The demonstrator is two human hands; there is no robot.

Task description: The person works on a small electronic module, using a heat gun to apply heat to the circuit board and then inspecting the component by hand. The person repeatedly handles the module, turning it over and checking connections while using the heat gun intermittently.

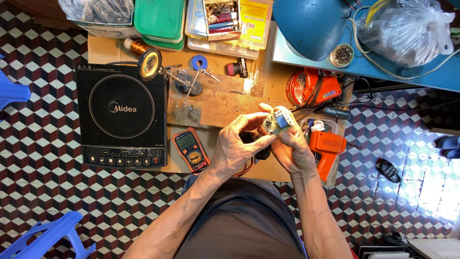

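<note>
Both hands are raised together above the near edge of the table [110,50], over the person's lap. The left hand [235,149] is curled, its thumb and fingertips pinching the near-left edge of a small circuit board [277,121]. The right hand [293,149] closes on the same board from the right and below, its fingers wrapped under it. The board is held clear of the table, tilted toward the camera; it carries a blue block-shaped component and pale parts on a greenish base.

Judged from its look, the board is light and stiff, but fragile at its solder joints and component legs. Its edges are the sound place to take hold, as both hands do now; pressure on the blue component or bending across the board would risk damage. Dark and red wires hang below the hands, and whether they join the board cannot be told.

Just beyond the left hand lies an orange-cased multimeter [190,149]. To its left sits a black induction cooktop [120,114]. An orange soldering gun [326,146] rests just right of the right hand. Farther back stand a wooden block [225,101] and a helping-hands stand with magnifier [152,64]. At the far edge are a green lidded box [160,19] and a blue lamp shade [311,24].
</note>
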